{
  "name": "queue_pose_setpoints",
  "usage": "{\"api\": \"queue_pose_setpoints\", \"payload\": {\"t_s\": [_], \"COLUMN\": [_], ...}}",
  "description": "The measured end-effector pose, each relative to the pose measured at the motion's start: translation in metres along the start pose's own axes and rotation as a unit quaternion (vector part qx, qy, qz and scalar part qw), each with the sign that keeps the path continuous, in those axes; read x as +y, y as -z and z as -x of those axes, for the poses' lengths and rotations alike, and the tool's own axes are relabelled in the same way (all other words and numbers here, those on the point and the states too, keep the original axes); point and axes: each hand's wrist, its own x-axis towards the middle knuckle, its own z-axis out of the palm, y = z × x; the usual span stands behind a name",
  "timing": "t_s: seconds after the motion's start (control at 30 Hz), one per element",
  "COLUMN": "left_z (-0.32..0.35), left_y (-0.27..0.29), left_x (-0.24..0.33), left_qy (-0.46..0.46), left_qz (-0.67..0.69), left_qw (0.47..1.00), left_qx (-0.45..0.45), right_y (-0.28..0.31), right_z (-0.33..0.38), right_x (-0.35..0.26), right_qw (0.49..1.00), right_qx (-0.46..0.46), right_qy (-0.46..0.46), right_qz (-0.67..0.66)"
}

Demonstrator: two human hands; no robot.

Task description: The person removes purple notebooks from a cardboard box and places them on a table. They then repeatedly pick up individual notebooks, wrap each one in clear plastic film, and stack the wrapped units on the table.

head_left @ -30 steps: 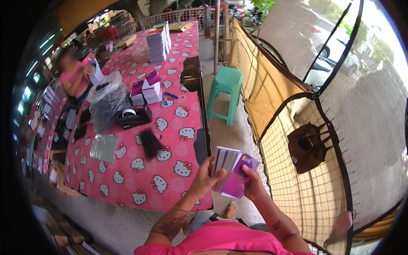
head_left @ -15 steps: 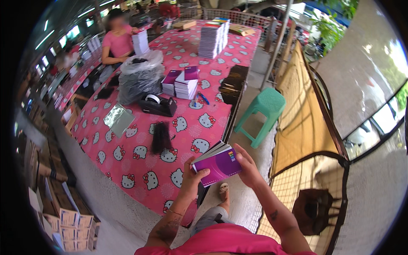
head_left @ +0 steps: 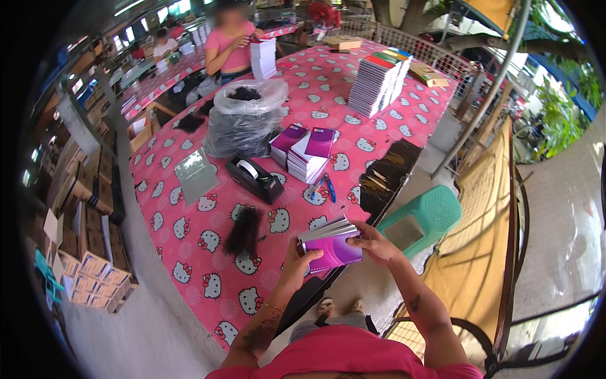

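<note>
A stack of thin purple and white booklets (head_left: 333, 244) is held over the near edge of the table between both hands. My left hand (head_left: 298, 260) grips its left end from below. My right hand (head_left: 372, 242) holds its right side with the thumb on top. Just left of the stack, a bundle of dark hair (head_left: 244, 228) lies on the pink patterned tablecloth (head_left: 202, 252).
A black tape dispenser (head_left: 255, 179), a pile of purple booklets (head_left: 304, 151), a blue pen (head_left: 329, 187) and a clear bag of dark hair (head_left: 243, 123) sit further in. A tall stack of booklets (head_left: 377, 81) stands at the back. A green plastic stool (head_left: 421, 218) is right of the table. A person in pink (head_left: 230, 44) works at the far side.
The view has swung left toward the table. The booklet stack, held near my body a second ago, now sits squared up over the table's near edge, still in both hands.
</note>
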Motion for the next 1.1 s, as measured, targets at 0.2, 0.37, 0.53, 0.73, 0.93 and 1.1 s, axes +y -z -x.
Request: {"api": "queue_pose_setpoints", "payload": {"t_s": [0.2,0.37,0.53,0.73,0.93,1.1], "left_z": [-0.059,-0.061,-0.088,-0.177,-0.214,-0.255], "left_y": [0.027,0.015,-0.035,-0.090,-0.090,-0.050], "left_x": [-0.052,-0.089,-0.035,0.082,0.139,0.118], "left_qy": [-0.163,-0.156,-0.096,-0.197,-0.194,-0.054], "left_qz": [-0.166,-0.319,-0.142,0.131,0.004,-0.086], "left_qw": [0.972,0.924,0.963,0.940,0.942,0.953], "left_qx": [0.019,0.142,0.206,0.247,0.274,0.285], "right_y": [0.058,0.070,0.094,0.150,0.125,0.116], "right_z": [-0.079,-0.111,-0.135,-0.279,-0.315,-0.315], "right_x": [-0.001,0.054,-0.034,-0.151,-0.096,-0.084], "right_qw": [0.974,0.961,0.946,0.802,0.833,0.931], "right_qx": [-0.124,-0.142,-0.178,-0.039,-0.045,-0.072], "right_qy": [0.080,0.100,0.089,0.409,0.329,0.226], "right_qz": [0.170,0.215,0.256,0.434,0.442,0.278]}}
